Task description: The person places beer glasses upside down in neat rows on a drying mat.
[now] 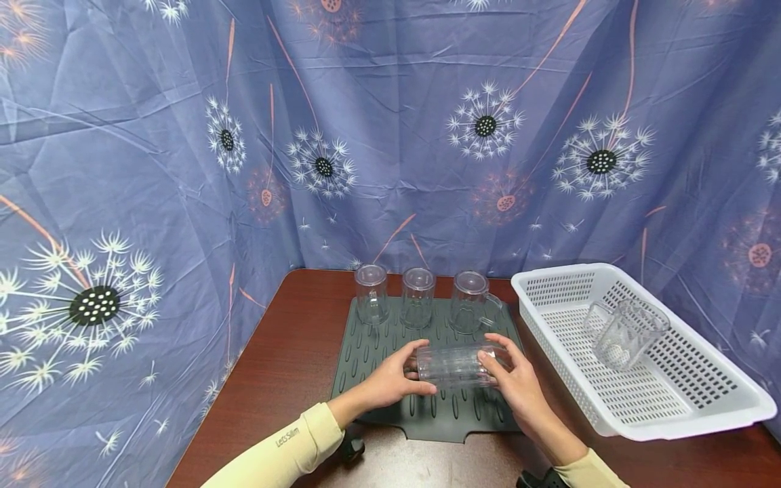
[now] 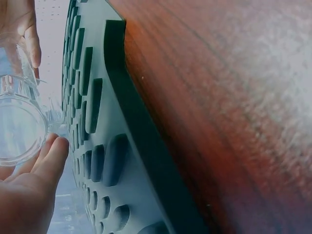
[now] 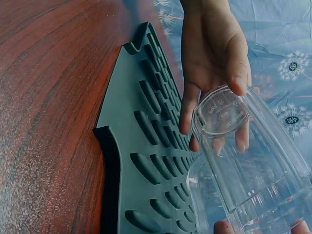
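Observation:
A clear glass mug (image 1: 454,367) lies sideways above the dark green ridged drying mat (image 1: 434,423), held between both hands. My left hand (image 1: 390,378) grips its left end, the base, with thumb and fingers spread around the rim; the right wrist view shows that base (image 3: 222,114) with raised markings. My right hand (image 1: 517,385) holds the other end, thumb on the glass wall. Right fingertips (image 3: 223,227) touch the mug low in the right wrist view. Behind, three similar mugs, the left one (image 1: 371,298), middle one (image 1: 417,301) and right one (image 1: 468,305), stand upside down on the mat.
To the right sits a white perforated plastic basket (image 1: 543,352) with one patterned glass mug (image 1: 631,335) tilted inside. The reddish-brown wooden table (image 1: 262,359) extends around the mat. A blue dandelion-print curtain (image 1: 390,135) hangs behind the table and along its left side.

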Demonstrator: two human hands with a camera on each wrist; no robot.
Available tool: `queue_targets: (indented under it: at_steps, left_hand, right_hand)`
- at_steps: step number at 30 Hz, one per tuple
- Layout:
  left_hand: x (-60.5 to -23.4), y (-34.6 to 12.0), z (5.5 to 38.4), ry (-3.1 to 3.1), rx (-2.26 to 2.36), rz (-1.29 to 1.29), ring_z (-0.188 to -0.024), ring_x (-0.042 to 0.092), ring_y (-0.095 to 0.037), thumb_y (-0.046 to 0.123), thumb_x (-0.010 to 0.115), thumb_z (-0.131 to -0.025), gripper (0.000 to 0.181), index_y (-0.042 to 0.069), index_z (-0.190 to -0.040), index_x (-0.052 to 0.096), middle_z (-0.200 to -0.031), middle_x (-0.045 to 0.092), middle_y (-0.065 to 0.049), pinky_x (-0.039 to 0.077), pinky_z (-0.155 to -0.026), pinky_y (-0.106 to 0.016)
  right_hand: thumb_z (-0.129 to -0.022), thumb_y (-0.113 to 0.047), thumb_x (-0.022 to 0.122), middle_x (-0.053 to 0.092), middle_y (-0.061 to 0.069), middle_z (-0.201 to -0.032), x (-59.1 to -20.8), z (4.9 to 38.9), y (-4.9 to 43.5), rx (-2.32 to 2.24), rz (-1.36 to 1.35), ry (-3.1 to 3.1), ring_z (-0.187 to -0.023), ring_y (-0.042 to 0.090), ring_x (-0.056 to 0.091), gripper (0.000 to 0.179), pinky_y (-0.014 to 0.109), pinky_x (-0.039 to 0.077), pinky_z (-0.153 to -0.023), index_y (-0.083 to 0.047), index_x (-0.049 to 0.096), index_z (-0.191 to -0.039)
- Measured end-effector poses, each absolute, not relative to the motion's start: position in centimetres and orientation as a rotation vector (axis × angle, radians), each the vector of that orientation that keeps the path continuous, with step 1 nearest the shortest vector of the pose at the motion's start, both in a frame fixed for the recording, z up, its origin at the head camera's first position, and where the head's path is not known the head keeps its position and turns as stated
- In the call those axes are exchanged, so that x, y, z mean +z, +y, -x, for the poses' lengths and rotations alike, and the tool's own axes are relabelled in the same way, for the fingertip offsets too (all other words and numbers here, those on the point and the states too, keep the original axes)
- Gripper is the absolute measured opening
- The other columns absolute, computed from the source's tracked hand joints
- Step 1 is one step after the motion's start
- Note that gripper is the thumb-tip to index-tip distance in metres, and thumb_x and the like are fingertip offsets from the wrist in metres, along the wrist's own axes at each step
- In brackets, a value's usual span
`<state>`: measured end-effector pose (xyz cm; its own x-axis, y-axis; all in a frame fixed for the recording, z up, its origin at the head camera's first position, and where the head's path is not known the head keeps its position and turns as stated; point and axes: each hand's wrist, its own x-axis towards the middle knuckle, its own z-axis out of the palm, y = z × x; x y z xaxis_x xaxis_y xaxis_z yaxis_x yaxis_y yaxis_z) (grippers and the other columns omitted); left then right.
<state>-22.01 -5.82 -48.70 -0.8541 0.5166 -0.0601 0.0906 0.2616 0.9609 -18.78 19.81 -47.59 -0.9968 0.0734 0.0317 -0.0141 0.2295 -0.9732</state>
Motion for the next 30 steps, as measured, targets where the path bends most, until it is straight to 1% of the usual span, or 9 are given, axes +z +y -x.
queue_targets:
  at_steps: [4,10,14,18,20,22,24,28,30]
  left_hand:
    - [-48.9,-5.9,21.9,2.174,1.636,-0.561,-0.122,0.062,-0.040,0.021,0.083,-0.085,0.082,0.030,-0.153,0.038,-0.137,0.055,-0.024,0.056,-0.089,-0.040]
    - [-48.9,-6.1,21.6,2.217,1.623,-0.586,-0.124,0.061,-0.035,0.021,0.082,-0.086,0.079,0.035,-0.151,0.041,-0.145,0.050,-0.016,0.056,-0.090,-0.035]
    - [-48.8,-6.1,21.5,2.179,1.691,-0.610,-0.122,0.062,-0.034,0.018,0.082,-0.086,0.078,0.033,-0.151,0.042,-0.139,0.052,-0.020,0.056,-0.088,-0.030]
    - [-48.6,-6.2,21.5,2.216,1.710,-0.608,-0.116,0.062,-0.025,0.020,0.082,-0.086,0.075,0.034,-0.150,0.044,-0.140,0.050,-0.015,0.055,-0.089,-0.026]
    - [-48.4,-6.4,21.5,2.240,1.706,-0.606,-0.114,0.061,-0.021,0.020,0.081,-0.086,0.074,0.035,-0.149,0.045,-0.142,0.050,-0.011,0.054,-0.091,-0.028]
    - [-48.2,-6.6,21.5,2.261,1.702,-0.609,-0.114,0.060,-0.020,0.021,0.081,-0.086,0.073,0.035,-0.149,0.046,-0.145,0.048,-0.008,0.053,-0.095,-0.030]
    - [-47.9,-6.8,21.5,2.274,1.705,-0.626,-0.115,0.060,-0.025,0.020,0.080,-0.087,0.072,0.033,-0.149,0.046,-0.147,0.047,-0.008,0.052,-0.098,-0.033]
    - [-47.4,-7.3,21.6,2.308,1.695,-0.656,-0.114,0.061,-0.031,0.022,0.079,-0.089,0.070,0.032,-0.150,0.046,-0.147,0.047,-0.012,0.054,-0.090,-0.035]
    - [-47.2,-7.5,21.6,2.327,1.680,-0.664,-0.112,0.062,-0.031,0.023,0.078,-0.089,0.069,0.033,-0.149,0.046,-0.146,0.048,-0.013,0.054,-0.084,-0.034]
  right_hand:
    - [-0.099,-0.031,0.066,0.059,0.021,-0.133,-47.6,18.8,19.8,1.910,0.029,-2.411,-0.104,0.030,0.067,0.048,0.031,0.056,-0.077,-0.018,0.049,-0.142]
    - [-0.100,-0.033,0.064,0.055,0.018,-0.137,-47.5,18.9,19.8,1.915,0.040,-2.479,-0.109,0.027,0.061,0.049,0.032,0.053,-0.080,-0.020,0.046,-0.143]
    - [-0.101,-0.034,0.062,0.055,0.018,-0.137,-47.4,19.0,19.7,1.953,0.036,-2.481,-0.111,0.024,0.059,0.049,0.033,0.053,-0.082,-0.020,0.043,-0.144]
    - [-0.102,-0.036,0.060,0.054,0.018,-0.138,-47.3,19.0,19.6,2.003,0.021,-2.472,-0.113,0.021,0.058,0.050,0.034,0.052,-0.084,-0.020,0.041,-0.146]
    - [-0.103,-0.035,0.059,0.054,0.018,-0.139,-47.3,19.0,19.6,2.038,0.007,-2.464,-0.113,0.021,0.058,0.051,0.034,0.052,-0.086,-0.019,0.040,-0.146]
    - [-0.103,-0.033,0.059,0.053,0.019,-0.140,-47.3,19.0,19.6,2.079,-0.015,-2.449,-0.115,0.023,0.058,0.051,0.035,0.052,-0.089,-0.017,0.039,-0.147]
    - [-0.103,-0.033,0.059,0.052,0.021,-0.142,-47.4,19.0,19.5,2.109,-0.037,-2.438,-0.120,0.028,0.057,0.052,0.038,0.053,-0.092,-0.016,0.038,-0.148]
    - [-0.102,-0.036,0.059,0.049,0.022,-0.145,-47.4,18.9,19.4,2.156,-0.073,-2.439,-0.130,0.037,0.051,0.055,0.045,0.051,-0.098,-0.018,0.037,-0.149]
    - [-0.102,-0.038,0.060,0.048,0.021,-0.146,-47.4,18.9,19.4,2.182,-0.076,-2.448,-0.133,0.038,0.049,0.055,0.047,0.050,-0.100,-0.020,0.037,-0.148]
